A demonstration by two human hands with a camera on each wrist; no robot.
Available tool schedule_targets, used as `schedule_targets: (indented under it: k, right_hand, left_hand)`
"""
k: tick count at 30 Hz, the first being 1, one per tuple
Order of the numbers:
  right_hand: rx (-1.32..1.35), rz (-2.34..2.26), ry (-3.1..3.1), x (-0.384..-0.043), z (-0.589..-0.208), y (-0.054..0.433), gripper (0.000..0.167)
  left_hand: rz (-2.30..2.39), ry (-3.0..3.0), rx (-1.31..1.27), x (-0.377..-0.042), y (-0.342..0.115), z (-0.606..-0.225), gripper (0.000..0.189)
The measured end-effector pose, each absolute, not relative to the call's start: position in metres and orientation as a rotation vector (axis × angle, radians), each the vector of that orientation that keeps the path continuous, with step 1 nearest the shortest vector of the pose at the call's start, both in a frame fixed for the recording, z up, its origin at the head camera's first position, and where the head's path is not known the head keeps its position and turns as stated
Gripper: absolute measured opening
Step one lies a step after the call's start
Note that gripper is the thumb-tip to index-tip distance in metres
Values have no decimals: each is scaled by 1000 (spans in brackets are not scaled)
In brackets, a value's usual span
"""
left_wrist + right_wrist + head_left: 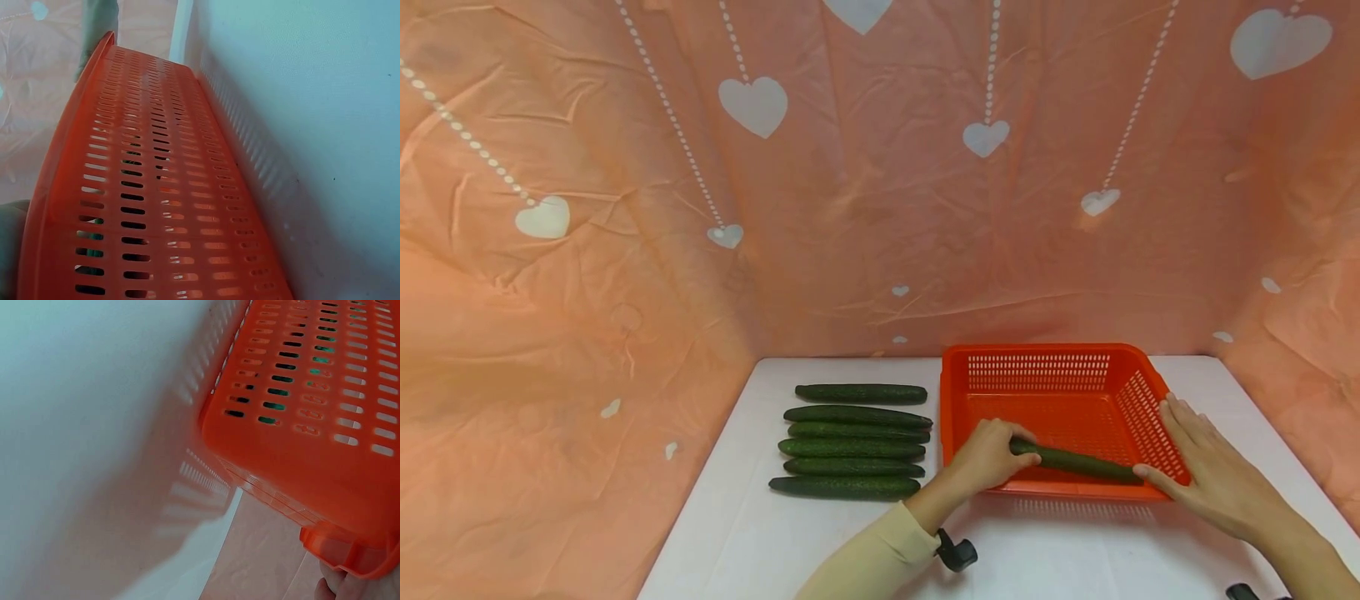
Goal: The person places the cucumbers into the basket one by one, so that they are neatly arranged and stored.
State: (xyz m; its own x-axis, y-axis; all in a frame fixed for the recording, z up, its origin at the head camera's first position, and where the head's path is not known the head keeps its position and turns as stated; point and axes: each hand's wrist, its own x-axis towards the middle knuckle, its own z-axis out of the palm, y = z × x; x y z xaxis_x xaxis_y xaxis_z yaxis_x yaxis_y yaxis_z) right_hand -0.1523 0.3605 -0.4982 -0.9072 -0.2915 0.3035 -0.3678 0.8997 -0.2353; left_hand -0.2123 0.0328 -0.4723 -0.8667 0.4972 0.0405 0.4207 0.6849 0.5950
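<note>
A dark green cucumber lies at a slight slant along the near side of a red plastic basket. My left hand reaches over the basket's near rim and grips the cucumber's left end between thumb and fingers. On the right, my right hand rests on the basket's side rim with straight fingers. Its thumb is stretched toward the cucumber's right end; whether it touches is hard to tell. In the left wrist view the slotted basket wall hides most of the left hand. Fingers show beside the basket handle in the right wrist view.
Several cucumbers lie side by side left of the basket, the farthest cucumber slightly apart. All stand on a white table. An orange curtain with white hearts surrounds the table's back and sides.
</note>
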Motion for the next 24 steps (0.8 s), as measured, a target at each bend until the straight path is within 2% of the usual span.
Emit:
schedule_targets:
  k: [9,17,24]
  right_hand:
    - [461,445,-2818,-152,-499,359,106]
    - [471,422,-2810,-152,-499,358,105]
    - [472,430,-2796,-150,-501,359,103]
  left_hand:
    - [983,2744,771,-214,18,-462,26]
    - [1140,2798,745,-219,-32,-443,26]
    - [1228,2793,724,-222,-78,-442,29]
